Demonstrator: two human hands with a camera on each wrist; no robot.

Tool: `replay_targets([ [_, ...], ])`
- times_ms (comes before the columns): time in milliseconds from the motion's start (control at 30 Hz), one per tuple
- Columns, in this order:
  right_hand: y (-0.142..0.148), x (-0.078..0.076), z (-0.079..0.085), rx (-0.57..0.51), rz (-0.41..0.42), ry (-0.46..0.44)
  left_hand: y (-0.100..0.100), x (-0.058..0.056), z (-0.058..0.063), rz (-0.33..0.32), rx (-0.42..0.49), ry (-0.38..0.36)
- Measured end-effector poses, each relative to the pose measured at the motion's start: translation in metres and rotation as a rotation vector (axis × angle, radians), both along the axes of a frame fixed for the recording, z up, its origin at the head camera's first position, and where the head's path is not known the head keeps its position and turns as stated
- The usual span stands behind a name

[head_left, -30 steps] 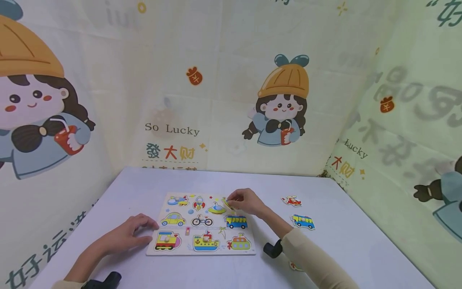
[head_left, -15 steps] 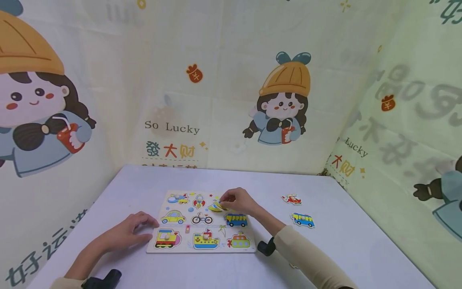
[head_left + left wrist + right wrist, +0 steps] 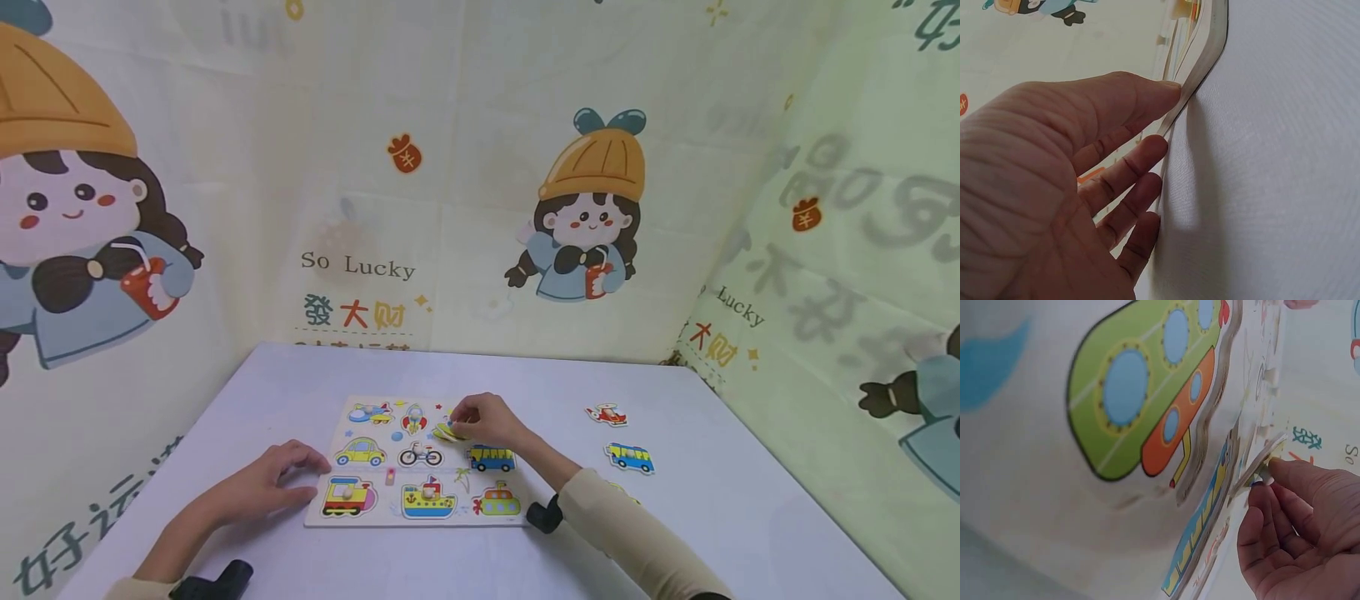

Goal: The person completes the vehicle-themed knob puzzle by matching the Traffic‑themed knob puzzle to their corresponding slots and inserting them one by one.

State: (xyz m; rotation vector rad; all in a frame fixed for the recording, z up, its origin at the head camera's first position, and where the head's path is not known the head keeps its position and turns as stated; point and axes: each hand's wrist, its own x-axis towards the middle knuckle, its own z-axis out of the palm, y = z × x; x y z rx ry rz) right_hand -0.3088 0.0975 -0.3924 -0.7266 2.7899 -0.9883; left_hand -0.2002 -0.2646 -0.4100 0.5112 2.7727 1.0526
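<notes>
My right hand is over the upper right of a white puzzle board, pinching a thin yellow-green puzzle piece above the flying saucer picture. In the right wrist view, thumb and finger of that hand grip the piece by its small knob, and it stands tilted to the board. At the board's left edge rests my left hand. The left wrist view shows its thumb on the edge and the other fingers spread loosely along the side. My right hand hides the board's top right corner.
Right of the board lie a red aircraft piece and a blue bus piece on the white table. Another piece peeks out behind my right sleeve. A printed cloth hangs behind and at the sides.
My right hand has carried the yellow-green piece leftward, from the board's upper right corner onto the flying saucer picture, and tilted it. The left hand has stayed in place.
</notes>
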Motion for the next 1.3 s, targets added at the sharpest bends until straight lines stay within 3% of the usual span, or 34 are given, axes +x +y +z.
replay_targets([
  [600, -0.007, -0.001, 0.000, -0.006, -0.027, 0.001, 0.001, 0.001, 0.004, -0.014, 0.009, 0.023],
  [1000, -0.013, -0.004, -0.001, 0.066, -0.034, 0.017, 0.001, 0.001, 0.003, -0.017, 0.016, 0.022],
  [1300, -0.012, -0.002, -0.002, 0.037, -0.046, -0.003, 0.001, 0.001, 0.002, -0.004, 0.008, 0.005],
])
